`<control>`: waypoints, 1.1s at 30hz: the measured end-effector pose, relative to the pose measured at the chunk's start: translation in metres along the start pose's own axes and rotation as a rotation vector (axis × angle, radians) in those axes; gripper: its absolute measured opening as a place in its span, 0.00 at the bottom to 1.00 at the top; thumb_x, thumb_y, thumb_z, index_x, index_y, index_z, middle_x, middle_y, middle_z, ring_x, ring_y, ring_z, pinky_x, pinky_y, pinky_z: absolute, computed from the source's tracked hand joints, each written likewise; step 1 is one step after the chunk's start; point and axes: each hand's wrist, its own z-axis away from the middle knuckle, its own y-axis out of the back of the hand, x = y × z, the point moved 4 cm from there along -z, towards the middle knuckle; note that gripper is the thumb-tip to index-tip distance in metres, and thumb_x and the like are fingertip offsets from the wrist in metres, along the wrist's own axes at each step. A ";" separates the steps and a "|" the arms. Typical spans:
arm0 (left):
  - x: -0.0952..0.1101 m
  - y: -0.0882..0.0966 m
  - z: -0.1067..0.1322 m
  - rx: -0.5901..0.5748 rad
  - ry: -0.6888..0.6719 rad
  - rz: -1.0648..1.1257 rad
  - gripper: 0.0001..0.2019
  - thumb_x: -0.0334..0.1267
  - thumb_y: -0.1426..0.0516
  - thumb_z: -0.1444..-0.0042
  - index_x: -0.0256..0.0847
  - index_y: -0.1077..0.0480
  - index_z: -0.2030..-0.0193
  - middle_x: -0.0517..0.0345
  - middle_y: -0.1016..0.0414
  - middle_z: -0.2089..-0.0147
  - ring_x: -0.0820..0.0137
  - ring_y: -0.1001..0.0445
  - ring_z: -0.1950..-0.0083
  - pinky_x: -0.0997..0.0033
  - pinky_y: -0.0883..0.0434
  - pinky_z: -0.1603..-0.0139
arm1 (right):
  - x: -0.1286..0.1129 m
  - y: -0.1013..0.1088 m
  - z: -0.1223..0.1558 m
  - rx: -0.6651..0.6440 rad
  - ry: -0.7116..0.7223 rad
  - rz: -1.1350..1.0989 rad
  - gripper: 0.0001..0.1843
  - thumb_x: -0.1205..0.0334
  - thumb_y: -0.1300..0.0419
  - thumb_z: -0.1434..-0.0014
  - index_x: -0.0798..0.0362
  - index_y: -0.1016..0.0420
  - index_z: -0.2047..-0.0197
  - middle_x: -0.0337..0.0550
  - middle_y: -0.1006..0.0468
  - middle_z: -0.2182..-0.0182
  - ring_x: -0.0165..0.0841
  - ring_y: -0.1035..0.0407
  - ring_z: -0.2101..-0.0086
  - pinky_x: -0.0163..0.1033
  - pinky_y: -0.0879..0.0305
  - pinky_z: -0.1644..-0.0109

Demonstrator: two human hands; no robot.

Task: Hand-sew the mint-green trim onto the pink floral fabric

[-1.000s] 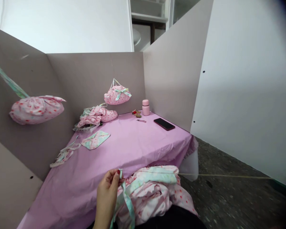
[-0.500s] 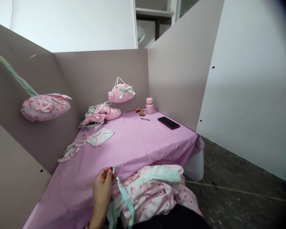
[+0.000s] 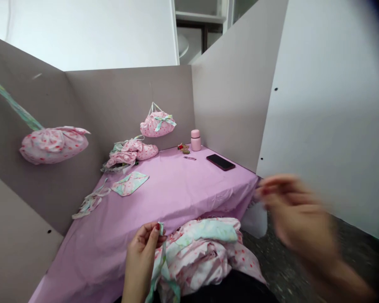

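My left hand [image 3: 143,250] pinches the end of a narrow mint-green fabric strap [image 3: 164,269] between thumb and fingers. From there the strap hangs down toward my lap. A bundle of pink dotted and mint-green fabric [image 3: 205,252] lies on my lap, just right of that hand. Out to the right, over the floor, my right hand [image 3: 298,210] is smeared by motion. Its thumb and forefinger look pressed together, and whatever is between them is too small and blurred to make out.
The table has a purple cloth [image 3: 173,185]. On it are a phone [image 3: 220,162], a pink bottle [image 3: 196,141], thread snips [image 3: 189,158], thread spools [image 3: 183,148], a fabric pile [image 3: 129,152], a folded fabric piece [image 3: 130,183] and straps [image 3: 90,204]. Pink pouches [image 3: 54,145] hang on grey panels.
My right hand has come into view at the right, moving fast. My left hand has shifted slightly right with the strap end. The thread stretched rightward earlier no longer shows clearly.
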 end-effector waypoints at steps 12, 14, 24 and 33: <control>0.029 -0.024 0.036 -0.225 0.096 0.097 0.12 0.44 0.35 0.56 0.39 0.25 0.68 0.58 0.22 0.72 0.68 0.26 0.68 0.76 0.30 0.68 | 0.027 -0.122 0.053 -0.732 -0.251 -0.182 0.10 0.60 0.41 0.46 0.60 0.28 0.71 0.36 0.34 0.80 0.25 0.44 0.78 0.31 0.46 0.74; 0.027 -0.025 0.036 -0.231 0.110 0.098 0.12 0.44 0.35 0.56 0.39 0.24 0.67 0.58 0.22 0.72 0.68 0.26 0.69 0.76 0.31 0.68 | 0.027 -0.120 0.052 -0.719 -0.252 -0.198 0.11 0.59 0.41 0.45 0.60 0.28 0.72 0.36 0.35 0.80 0.25 0.43 0.78 0.31 0.45 0.73; 0.017 -0.022 0.035 -0.213 0.206 0.187 0.12 0.44 0.33 0.60 0.38 0.23 0.70 0.58 0.22 0.74 0.71 0.27 0.72 0.77 0.31 0.69 | 0.030 -0.116 0.055 -0.673 -0.170 -0.144 0.09 0.58 0.47 0.40 0.57 0.33 0.65 0.36 0.34 0.76 0.27 0.41 0.75 0.31 0.44 0.71; 0.025 -0.024 0.037 -0.172 0.155 0.157 0.12 0.44 0.34 0.60 0.38 0.23 0.70 0.57 0.22 0.73 0.69 0.26 0.70 0.76 0.29 0.67 | 0.006 -0.105 0.053 -0.790 0.105 0.169 0.10 0.66 0.50 0.37 0.55 0.28 0.65 0.40 0.25 0.71 0.29 0.33 0.70 0.32 0.40 0.65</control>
